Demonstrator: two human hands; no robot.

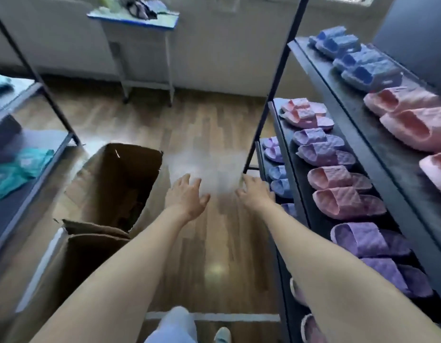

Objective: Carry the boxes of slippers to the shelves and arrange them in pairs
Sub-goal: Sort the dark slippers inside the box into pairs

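Head view, read from left to right. At the far left stands a dark shelf unit [29,174] bearing teal folded items [19,172]. Next comes an open cardboard box [110,191] on the wooden floor [209,125], its mouth tilted toward the camera and its long axis running from about 7 o'clock to 1 o'clock; its interior is dark, and whether any slippers remain inside cannot be told. A second box flap [95,233] lies just nearer the viewer.

The left hand [186,196] hovers above the floor at centre, fingers spread and slightly curled, holding nothing. The box lies at roughly 9 o'clock from these fingers, just beside the wrist. The right hand [256,191] is likewise extended, fingers loosely parted and empty, close to the foot of the shelf upright [271,102].

At the right, the slipper shelves [343,112] carry pairs already set side by side: blue slippers [355,58] at about 1 o'clock, pink slippers [335,189] and purple slippers [325,147] on the middle tier toward 3 o'clock.

Judged from this layout, the left hand is the nearer to the box, so a reach for it would swing leftward; the right hand would have to cross the body's midline.
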